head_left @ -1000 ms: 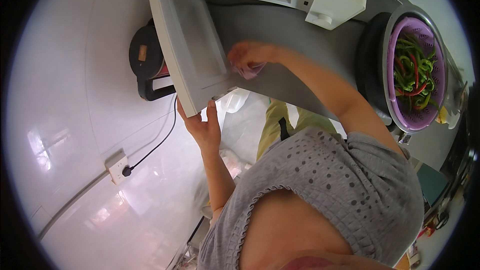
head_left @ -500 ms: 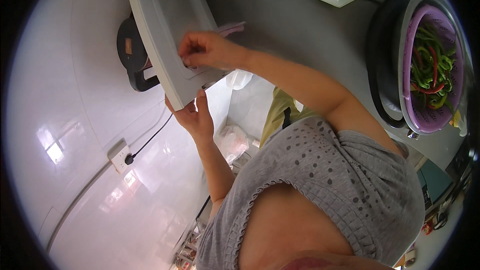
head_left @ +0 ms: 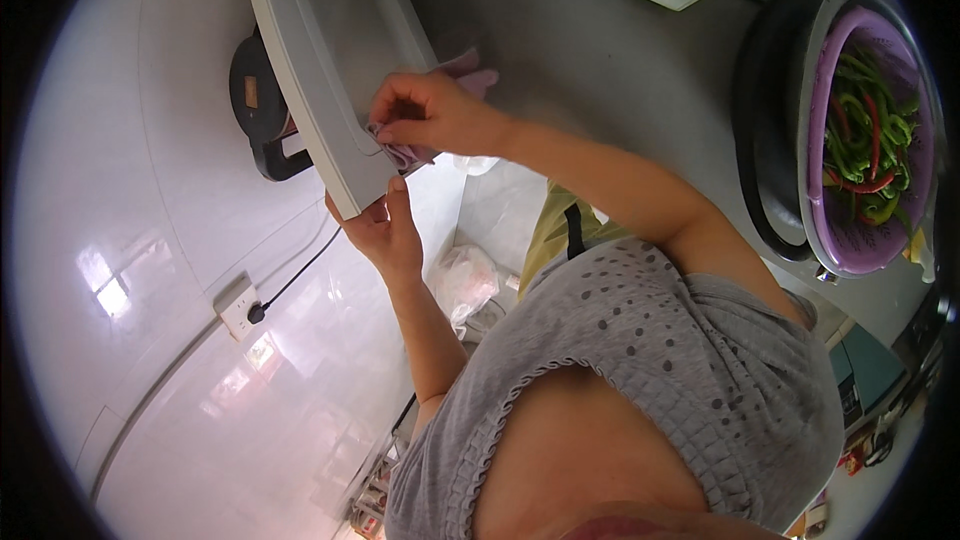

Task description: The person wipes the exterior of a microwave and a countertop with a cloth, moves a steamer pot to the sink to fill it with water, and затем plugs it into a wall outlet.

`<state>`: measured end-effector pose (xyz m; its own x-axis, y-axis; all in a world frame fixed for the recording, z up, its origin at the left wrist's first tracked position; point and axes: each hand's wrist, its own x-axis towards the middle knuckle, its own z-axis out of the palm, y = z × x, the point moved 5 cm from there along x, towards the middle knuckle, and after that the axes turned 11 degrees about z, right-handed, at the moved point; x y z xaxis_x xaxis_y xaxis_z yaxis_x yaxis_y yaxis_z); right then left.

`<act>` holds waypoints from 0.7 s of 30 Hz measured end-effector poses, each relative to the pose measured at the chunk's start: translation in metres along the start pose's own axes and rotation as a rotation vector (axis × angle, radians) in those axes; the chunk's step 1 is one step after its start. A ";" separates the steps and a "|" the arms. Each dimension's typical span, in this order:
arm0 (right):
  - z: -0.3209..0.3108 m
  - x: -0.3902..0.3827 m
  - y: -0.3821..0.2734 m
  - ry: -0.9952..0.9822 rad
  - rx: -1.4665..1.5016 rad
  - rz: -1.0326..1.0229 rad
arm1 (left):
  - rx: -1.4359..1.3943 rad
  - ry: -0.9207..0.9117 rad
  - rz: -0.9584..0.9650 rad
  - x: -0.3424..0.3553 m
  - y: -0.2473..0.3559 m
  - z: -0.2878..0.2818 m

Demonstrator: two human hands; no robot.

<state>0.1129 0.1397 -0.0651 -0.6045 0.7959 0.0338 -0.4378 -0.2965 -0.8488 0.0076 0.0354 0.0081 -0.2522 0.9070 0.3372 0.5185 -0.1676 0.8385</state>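
Right hand (head_left: 435,115) fingers pinching a purple cloth (head_left: 415,150) against the open grey door (head_left: 330,60) near its lower corner, left hand (head_left: 385,235) at six o'clock gripping that corner, fingers curled, colander of peppers (head_left: 870,140) at three o'clock on the tabletop (head_left: 600,50).

At your two o'clock a purple colander (head_left: 870,240) of green and red peppers (head_left: 868,145) sits in a black basin (head_left: 765,140) on the grey surface (head_left: 600,50). At nine o'clock you see a black kettle (head_left: 258,105), and below it a white wall socket (head_left: 240,308) with a black plug.
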 end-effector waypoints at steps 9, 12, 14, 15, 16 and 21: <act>-0.066 -0.010 0.107 0.126 -0.420 0.182 | -0.051 0.026 -0.103 -0.002 0.001 0.002; -0.044 -0.007 0.073 0.061 -0.091 0.247 | -0.041 0.027 -0.088 -0.003 0.001 0.000; -0.016 -0.009 0.029 -0.082 0.132 0.341 | -0.045 0.035 -0.068 -0.003 -0.001 -0.002; -0.007 -0.010 0.025 -0.102 0.153 0.267 | -0.043 0.037 -0.053 -0.001 0.000 0.000; 0.002 -0.009 0.023 -0.121 0.172 0.192 | -0.043 0.040 -0.038 0.000 0.000 0.002; -0.048 -0.020 0.090 0.212 -0.210 0.167 | -0.002 0.025 -0.043 0.001 0.002 0.003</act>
<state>0.1178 0.1223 -0.1672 -0.4946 0.8443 -0.2063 -0.1849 -0.3341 -0.9242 0.0112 0.0369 0.0089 -0.2944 0.9036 0.3111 0.5048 -0.1293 0.8535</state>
